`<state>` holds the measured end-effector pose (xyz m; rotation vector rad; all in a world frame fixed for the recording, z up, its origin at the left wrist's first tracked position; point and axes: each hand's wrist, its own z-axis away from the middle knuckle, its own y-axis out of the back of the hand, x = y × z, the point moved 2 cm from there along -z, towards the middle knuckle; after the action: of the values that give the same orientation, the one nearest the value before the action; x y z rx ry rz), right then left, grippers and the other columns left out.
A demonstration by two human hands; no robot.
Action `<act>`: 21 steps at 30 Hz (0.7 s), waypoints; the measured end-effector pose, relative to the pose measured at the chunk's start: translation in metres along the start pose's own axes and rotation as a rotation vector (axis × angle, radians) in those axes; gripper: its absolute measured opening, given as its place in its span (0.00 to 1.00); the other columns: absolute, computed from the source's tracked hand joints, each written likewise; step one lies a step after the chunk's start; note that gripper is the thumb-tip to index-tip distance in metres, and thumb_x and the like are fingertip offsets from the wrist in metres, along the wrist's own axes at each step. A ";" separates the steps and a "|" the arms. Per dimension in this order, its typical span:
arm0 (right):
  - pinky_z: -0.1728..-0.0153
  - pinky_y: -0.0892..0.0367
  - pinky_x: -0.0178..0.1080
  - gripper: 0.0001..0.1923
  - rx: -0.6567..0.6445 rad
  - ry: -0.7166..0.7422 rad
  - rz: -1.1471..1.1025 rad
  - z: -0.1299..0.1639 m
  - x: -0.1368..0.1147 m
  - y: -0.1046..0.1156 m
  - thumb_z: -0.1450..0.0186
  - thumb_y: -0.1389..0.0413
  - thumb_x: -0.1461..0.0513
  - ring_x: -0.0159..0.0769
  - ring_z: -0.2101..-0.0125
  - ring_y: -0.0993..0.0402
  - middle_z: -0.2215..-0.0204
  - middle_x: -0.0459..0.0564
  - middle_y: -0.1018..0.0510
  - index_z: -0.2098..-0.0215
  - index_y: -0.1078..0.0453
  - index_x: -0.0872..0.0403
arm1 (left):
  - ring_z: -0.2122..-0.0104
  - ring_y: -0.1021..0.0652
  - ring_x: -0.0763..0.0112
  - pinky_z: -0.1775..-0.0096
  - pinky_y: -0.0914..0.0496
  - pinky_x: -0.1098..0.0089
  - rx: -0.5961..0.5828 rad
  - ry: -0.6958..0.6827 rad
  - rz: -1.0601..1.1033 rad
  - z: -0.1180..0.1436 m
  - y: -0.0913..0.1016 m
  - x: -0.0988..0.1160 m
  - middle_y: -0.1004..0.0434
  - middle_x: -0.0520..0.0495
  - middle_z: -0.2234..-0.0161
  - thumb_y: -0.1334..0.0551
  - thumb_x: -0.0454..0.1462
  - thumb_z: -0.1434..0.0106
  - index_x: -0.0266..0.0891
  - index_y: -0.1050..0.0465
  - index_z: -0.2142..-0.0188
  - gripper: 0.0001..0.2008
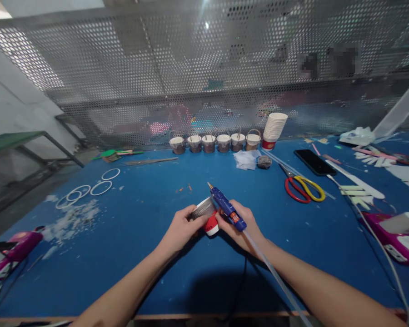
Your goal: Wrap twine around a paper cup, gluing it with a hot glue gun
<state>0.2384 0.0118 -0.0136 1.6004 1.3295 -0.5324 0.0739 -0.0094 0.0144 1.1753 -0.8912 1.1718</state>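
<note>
Blue worktable [139,254] before a perforated metal screen [191,68] (things behind it blurred). Left hand [182,229] grips a paper cup [207,215] — right hand [240,227] grips a blue glue gun [226,207].

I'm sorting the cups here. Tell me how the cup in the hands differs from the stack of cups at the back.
The cup in the hands is single and lies on its side; the stack of cups is many nested, standing mouth up and leaning. The held cup is wrapped in grey, gripped by the left hand beside the right hand and its blue glue gun; the stack is bare white, untouched. Both show a red base.
</note>
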 end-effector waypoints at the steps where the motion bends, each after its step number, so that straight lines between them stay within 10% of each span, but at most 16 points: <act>1: 0.73 0.34 0.34 0.05 0.005 -0.008 -0.004 0.000 0.000 0.000 0.39 0.45 0.61 0.33 0.76 0.32 0.77 0.44 0.28 0.72 0.36 0.51 | 0.85 0.38 0.80 0.81 0.45 0.76 -0.010 0.000 0.004 0.000 -0.001 0.000 0.38 0.58 0.87 0.36 0.41 0.53 0.38 0.33 0.78 0.09; 21: 0.72 0.34 0.35 0.06 0.064 -0.023 -0.017 0.001 -0.001 0.002 0.39 0.45 0.61 0.32 0.76 0.32 0.77 0.44 0.28 0.72 0.38 0.51 | 0.83 0.39 0.78 0.78 0.44 0.74 -0.043 -0.042 -0.058 -0.001 -0.002 -0.004 0.40 0.58 0.85 0.36 0.39 0.52 0.38 0.32 0.78 0.07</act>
<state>0.2398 0.0110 -0.0127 1.6317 1.3214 -0.6071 0.0752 -0.0095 0.0101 1.1875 -0.9040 1.0795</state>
